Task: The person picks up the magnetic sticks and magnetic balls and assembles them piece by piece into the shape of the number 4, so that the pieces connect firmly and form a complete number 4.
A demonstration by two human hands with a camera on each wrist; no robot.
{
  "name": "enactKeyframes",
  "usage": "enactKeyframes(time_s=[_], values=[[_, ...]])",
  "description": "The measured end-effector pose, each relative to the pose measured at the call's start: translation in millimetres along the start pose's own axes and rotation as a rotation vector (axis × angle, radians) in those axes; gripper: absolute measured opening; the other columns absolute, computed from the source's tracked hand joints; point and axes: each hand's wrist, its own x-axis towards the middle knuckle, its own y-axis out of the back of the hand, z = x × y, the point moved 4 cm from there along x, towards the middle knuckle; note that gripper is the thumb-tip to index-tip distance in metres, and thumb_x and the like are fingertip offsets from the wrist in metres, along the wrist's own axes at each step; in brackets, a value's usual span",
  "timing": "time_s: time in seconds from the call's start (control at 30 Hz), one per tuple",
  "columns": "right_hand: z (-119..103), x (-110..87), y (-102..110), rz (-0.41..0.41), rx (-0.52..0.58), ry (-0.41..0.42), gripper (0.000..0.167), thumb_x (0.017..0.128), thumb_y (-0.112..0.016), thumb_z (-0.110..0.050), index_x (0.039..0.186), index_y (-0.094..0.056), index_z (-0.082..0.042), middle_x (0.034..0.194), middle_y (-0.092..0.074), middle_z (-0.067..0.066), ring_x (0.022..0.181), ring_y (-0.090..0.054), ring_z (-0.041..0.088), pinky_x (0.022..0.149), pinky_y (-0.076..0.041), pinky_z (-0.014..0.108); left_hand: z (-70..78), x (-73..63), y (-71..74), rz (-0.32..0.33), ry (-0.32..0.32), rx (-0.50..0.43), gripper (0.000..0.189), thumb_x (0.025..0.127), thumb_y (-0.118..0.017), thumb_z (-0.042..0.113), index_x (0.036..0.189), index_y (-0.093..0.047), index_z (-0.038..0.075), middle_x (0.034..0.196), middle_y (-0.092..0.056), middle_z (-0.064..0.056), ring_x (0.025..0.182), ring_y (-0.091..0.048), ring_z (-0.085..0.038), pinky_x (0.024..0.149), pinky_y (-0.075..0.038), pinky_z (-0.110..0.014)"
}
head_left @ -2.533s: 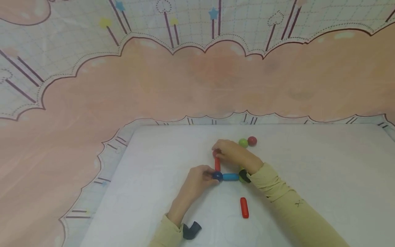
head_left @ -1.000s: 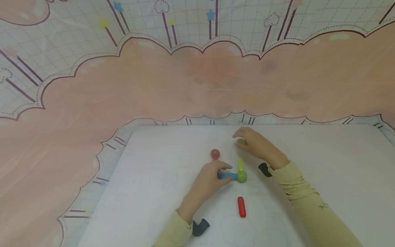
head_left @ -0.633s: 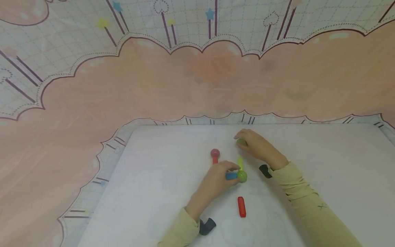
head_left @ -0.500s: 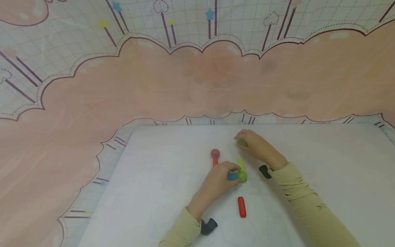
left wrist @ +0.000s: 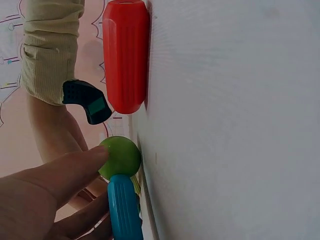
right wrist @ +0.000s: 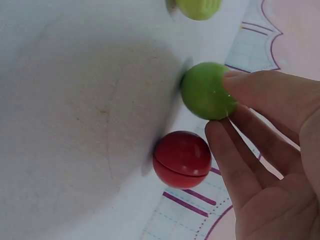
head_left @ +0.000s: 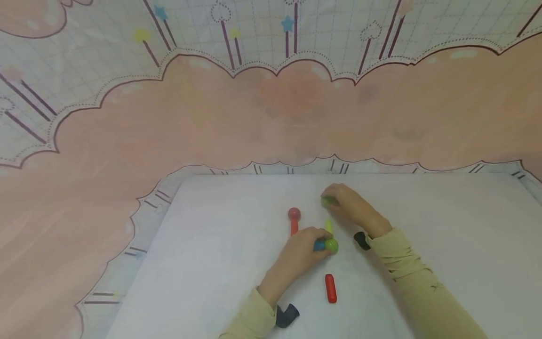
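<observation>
My left hand (head_left: 296, 252) pinches the near green ball (head_left: 332, 246), thumb on one side and fingers on the other. A blue rod (left wrist: 124, 207) joins this ball, and a yellow-green rod (head_left: 329, 228) runs away from it toward the far side. My right hand (head_left: 353, 209) pinches a second green ball (right wrist: 207, 91) beyond that rod's far end, apart from it. Beside its fingertips sits a loose red ball (right wrist: 182, 160), hidden in the head view. Another red ball (head_left: 294, 213) tops a red rod (head_left: 294, 227). My left hand hides the dark blue ball's corner.
A loose red rod (head_left: 330, 288) lies on the white tabletop (head_left: 203, 263), nearer to me than the joined pieces. Dark wrist devices (head_left: 288, 315) hang at both cuffs. A patterned cloth (head_left: 237, 117) rises behind the table's far edge.
My right hand has left the red ball on the rod and taken hold of the far green ball, shifting it slightly nearer. My left hand has slid right from the dark blue ball to the near green ball.
</observation>
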Motion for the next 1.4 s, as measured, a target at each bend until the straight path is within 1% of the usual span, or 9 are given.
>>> enactKeyframes(time_s=[0.1,0.2,0.37,0.5,0.8,0.97,1.13,1.27,1.4], values=[[3.3,-3.2,-1.3,-0.001,-0.007,-0.015,0.025,0.089,-0.067,0.004,0.114,-0.068,0.004,0.115,-0.068,0.017,0.115,-0.061,0.034,0.103,-0.047,0.049,1.3,0.7,-3.1,-0.008,-0.009,0.016,0.033,0.086,-0.078,0.028,0.118,-0.072,0.019,0.104,-0.071,0.007,0.089,-0.059,-0.003,0.087,-0.051,-0.019],[6.0,-4.5,-1.9,-0.001,-0.015,-0.035,0.026,0.089,-0.068,0.003,0.115,-0.067,0.004,0.116,-0.068,0.017,0.115,-0.061,0.034,0.103,-0.048,0.048,3.5,2.0,-5.0,-0.021,-0.027,0.029,0.035,0.088,-0.077,0.028,0.121,-0.071,0.021,0.107,-0.071,0.007,0.092,-0.060,-0.005,0.089,-0.052,-0.020],[4.9,-1.4,-3.5,0.000,-0.027,-0.002,0.025,0.090,-0.067,0.003,0.115,-0.068,0.005,0.116,-0.068,0.018,0.115,-0.061,0.035,0.103,-0.048,0.048,3.4,1.5,-4.9,-0.020,-0.021,0.043,0.033,0.090,-0.074,0.026,0.123,-0.071,0.022,0.114,-0.072,0.006,0.099,-0.063,-0.006,0.091,-0.053,-0.024],[2.5,0.7,-5.9,-0.002,-0.019,0.012,0.024,0.090,-0.066,0.003,0.114,-0.068,0.005,0.115,-0.069,0.017,0.114,-0.062,0.035,0.103,-0.048,0.047,0.9,-0.3,-3.1,-0.009,-0.012,0.045,0.030,0.091,-0.073,0.023,0.121,-0.072,0.021,0.113,-0.072,0.006,0.099,-0.063,-0.007,0.092,-0.053,-0.025],[2.7,0.2,-5.9,0.009,0.003,-0.002,0.024,0.090,-0.067,0.002,0.114,-0.068,0.005,0.114,-0.069,0.018,0.113,-0.063,0.035,0.102,-0.049,0.048,-0.2,-0.9,-3.5,0.012,-0.025,0.034,0.029,0.090,-0.074,0.022,0.119,-0.072,0.020,0.111,-0.072,0.006,0.096,-0.062,-0.006,0.093,-0.052,-0.024],[2.9,-0.3,-5.3,-0.005,0.005,-0.007,0.024,0.091,-0.067,0.000,0.114,-0.068,0.005,0.113,-0.069,0.017,0.113,-0.063,0.034,0.102,-0.049,0.048,0.2,-1.0,-2.9,0.011,-0.025,0.026,0.028,0.090,-0.075,0.021,0.118,-0.072,0.019,0.109,-0.072,0.006,0.092,-0.061,-0.005,0.091,-0.052,-0.023],[3.3,-1.6,-5.0,-0.027,0.019,-0.046,0.024,0.092,-0.066,-0.001,0.116,-0.068,0.004,0.116,-0.069,0.016,0.115,-0.062,0.034,0.102,-0.048,0.048,0.6,-1.8,-2.5,0.008,-0.022,0.017,0.029,0.089,-0.075,0.020,0.118,-0.072,0.019,0.110,-0.072,0.006,0.091,-0.061,-0.005,0.091,-0.052,-0.022],[3.8,-3.8,-5.4,-0.047,0.034,-0.094,0.026,0.093,-0.066,-0.003,0.118,-0.067,0.003,0.118,-0.068,0.016,0.117,-0.061,0.034,0.104,-0.047,0.049,0.3,-2.2,-2.6,0.004,-0.014,0.007,0.030,0.089,-0.075,0.021,0.119,-0.072,0.018,0.111,-0.072,0.006,0.092,-0.061,-0.006,0.092,-0.052,-0.023],[3.4,-6.8,-5.5,-0.060,0.052,-0.106,0.026,0.094,-0.065,-0.004,0.119,-0.067,0.003,0.119,-0.068,0.017,0.117,-0.061,0.035,0.104,-0.047,0.049,0.2,-2.8,-2.7,0.003,-0.011,0.005,0.030,0.089,-0.075,0.021,0.119,-0.071,0.018,0.111,-0.072,0.006,0.093,-0.062,-0.006,0.093,-0.053,-0.024]])
